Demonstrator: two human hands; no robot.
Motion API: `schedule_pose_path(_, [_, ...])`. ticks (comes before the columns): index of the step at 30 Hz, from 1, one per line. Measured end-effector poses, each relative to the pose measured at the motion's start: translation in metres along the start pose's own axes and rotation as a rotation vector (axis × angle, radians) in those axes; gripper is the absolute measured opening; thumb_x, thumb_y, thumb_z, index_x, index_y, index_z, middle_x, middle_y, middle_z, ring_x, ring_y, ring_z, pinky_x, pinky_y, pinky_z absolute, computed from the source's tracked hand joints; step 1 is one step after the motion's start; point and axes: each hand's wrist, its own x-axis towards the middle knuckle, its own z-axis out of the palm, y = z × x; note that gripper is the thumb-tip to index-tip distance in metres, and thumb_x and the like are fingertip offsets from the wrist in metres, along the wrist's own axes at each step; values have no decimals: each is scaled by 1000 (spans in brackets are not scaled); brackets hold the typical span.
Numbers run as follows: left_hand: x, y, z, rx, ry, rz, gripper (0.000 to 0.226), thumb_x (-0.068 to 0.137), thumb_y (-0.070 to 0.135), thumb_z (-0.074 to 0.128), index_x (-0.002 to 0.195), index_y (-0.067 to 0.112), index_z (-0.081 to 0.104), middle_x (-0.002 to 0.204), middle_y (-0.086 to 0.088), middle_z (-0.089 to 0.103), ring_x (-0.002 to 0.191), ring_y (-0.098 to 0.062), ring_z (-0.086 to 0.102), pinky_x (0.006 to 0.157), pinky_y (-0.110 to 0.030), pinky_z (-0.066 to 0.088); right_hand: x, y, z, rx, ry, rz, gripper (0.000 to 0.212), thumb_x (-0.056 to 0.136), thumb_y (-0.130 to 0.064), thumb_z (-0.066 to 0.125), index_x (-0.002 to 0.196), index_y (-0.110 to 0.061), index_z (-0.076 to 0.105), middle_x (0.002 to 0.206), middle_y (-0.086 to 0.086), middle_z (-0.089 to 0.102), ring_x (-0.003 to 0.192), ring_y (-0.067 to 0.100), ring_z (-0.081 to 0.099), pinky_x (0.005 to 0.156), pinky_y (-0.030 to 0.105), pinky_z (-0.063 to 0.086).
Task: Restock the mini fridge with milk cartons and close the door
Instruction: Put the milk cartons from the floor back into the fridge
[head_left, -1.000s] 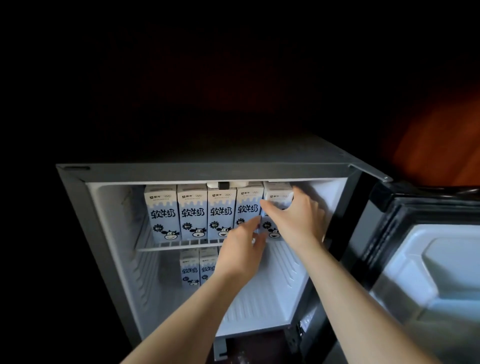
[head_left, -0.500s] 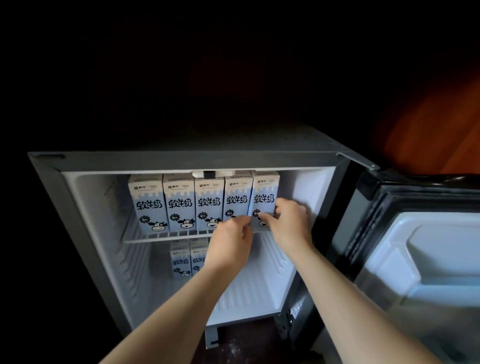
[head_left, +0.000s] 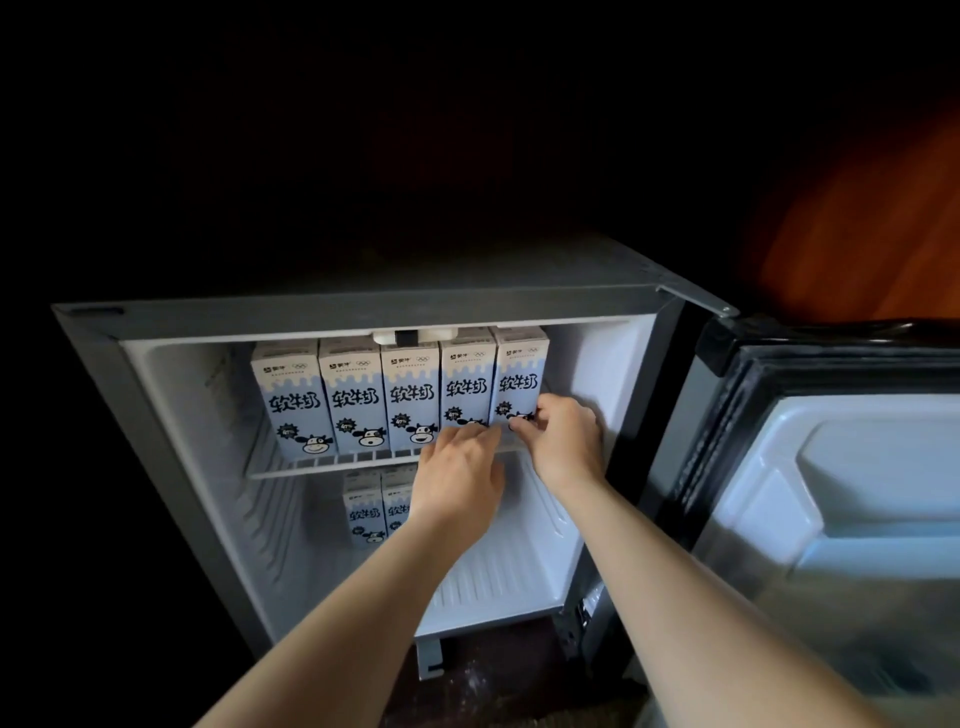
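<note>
The mini fridge (head_left: 156, 415) stands open, and on its wire shelf (head_left: 332, 462) a row of five milk cartons (head_left: 293, 397) runs upright, side by side, from the left of centre toward the right wall. A second ago the rightmost carton (head_left: 519, 376) sat a little forward and skewed, with the right hand wrapped high around it; now it stands flush with its neighbours and both hands have dropped to the row's lower edge. That suggests the top shelf is nearly settled and only a last nudge remains before more stock or the door.

On the floor of the fridge below, two more cartons (head_left: 363, 512) stand together, the right one partly covered by the left wrist.

The left hand (head_left: 462, 467) rests with fingers flat against the foot of the fourth carton (head_left: 465, 379); its grip looks released, pressing more than holding. The right hand (head_left: 563, 441) pinches the bottom corner of the rightmost carton between thumb and fingertips, a light grasp.

The door (head_left: 831, 493) hangs wide open on the right and is cut off by the frame edge.

Hidden or unclear: the bases of the fourth and fifth cartons lie behind the hands, so I cannot tell whether they sit squarely on the wires. Whether a second row stands behind the front one cannot be seen. The room around the fridge is nearly black, and no spare cartons are visible.
</note>
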Motion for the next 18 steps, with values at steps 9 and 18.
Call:
schedule_pose_path(9, [-25, 2, -30, -91, -199, 29, 26, 97, 23, 44, 118, 10, 52, 101, -4, 60, 88, -19, 57, 78, -32, 50, -28, -6, -30, 15, -105, 3, 41, 92, -22, 56, 56, -17, 37, 62, 0, 42, 68, 24, 43, 53, 27, 32])
schedule_pose_path(18, [-78, 44, -79, -41, -269, 228, 26, 97, 21, 46, 111, 7, 62, 108, -9, 67, 97, -24, 64, 90, -40, 51, -105, -20, -126, -371, -177, -263, 14, 92, -23, 52, 99, -16, 62, 96, 4, 69, 93, 31, 62, 66, 31, 44])
